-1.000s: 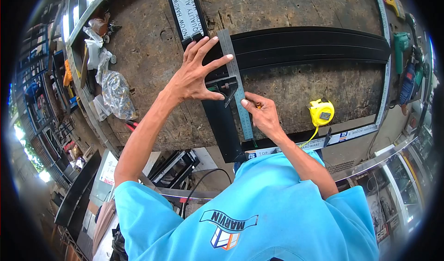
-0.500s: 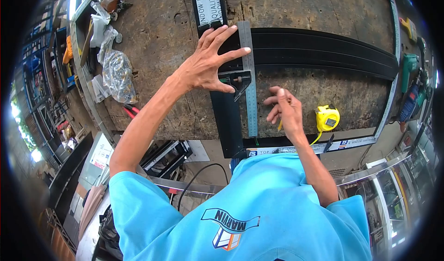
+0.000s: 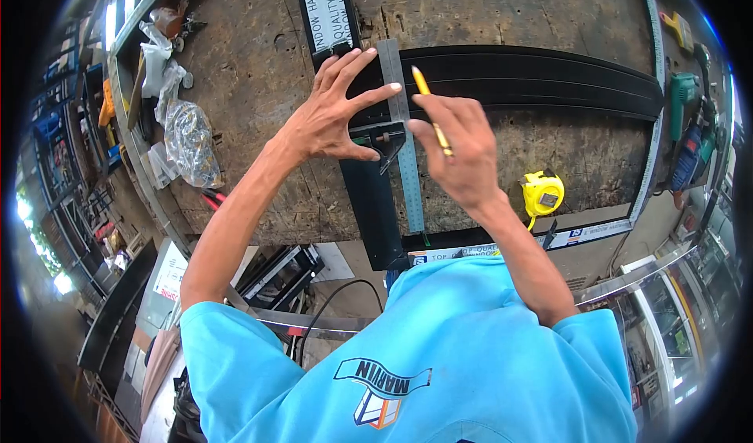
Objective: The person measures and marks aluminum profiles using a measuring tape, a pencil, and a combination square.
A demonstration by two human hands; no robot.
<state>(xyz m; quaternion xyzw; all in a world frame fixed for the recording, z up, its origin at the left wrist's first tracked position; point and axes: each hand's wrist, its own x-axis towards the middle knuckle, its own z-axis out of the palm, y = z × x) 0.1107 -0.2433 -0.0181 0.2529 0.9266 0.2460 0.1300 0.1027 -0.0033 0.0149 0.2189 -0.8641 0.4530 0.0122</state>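
Note:
My left hand (image 3: 325, 121) is spread over the black profile and the head of a combination square (image 3: 380, 141), its fingers apart and fingertips near the steel ruler (image 3: 409, 180). The ruler lies across a long black profile (image 3: 533, 80). My right hand (image 3: 459, 145) grips a yellow pencil (image 3: 421, 80) just right of the ruler, the pencil's tip pointing up over the long profile. Another black profile (image 3: 372, 215) runs down toward my body, and a labelled one (image 3: 328, 7) extends away at the top.
A yellow tape measure (image 3: 543, 193) lies on the worn wooden bench (image 3: 259, 43) to the right. Plastic bags (image 3: 190, 141) sit at the left edge. Beyond the right metal frame edge are a green power tool (image 3: 684, 94) and a brush (image 3: 676, 29).
My right hand has moved up and left beside the ruler, and the pencil now shows clearly in it. My left hand keeps its spread pose on the square. The whole view has shifted slightly.

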